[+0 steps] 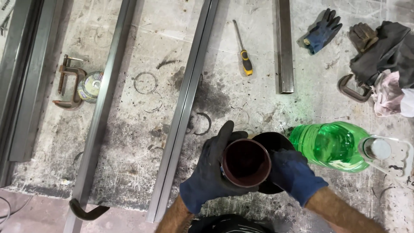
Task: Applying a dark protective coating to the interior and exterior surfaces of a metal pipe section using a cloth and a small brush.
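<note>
Nearest us, our left hand (207,177) wraps a dark red cup (246,162), its grip curled round the side with the thumb up by the rim. The cup's mouth faces up at us, its long axis running straight toward the camera. Our right hand (295,174) presses its grip on a black round container (271,142) just behind the cup, touching it. Both hands wear dark blue gloves.

Right of the cup a green bottle (330,144) lies on its side on the table (142,129), its white cap (377,149) pointing right, away from the cup. Beyond the cup lies a yellow-handled screwdriver (244,54), and far left of it a round disc (90,86) with a pale label rests beside a rusty clamp (69,84).
</note>
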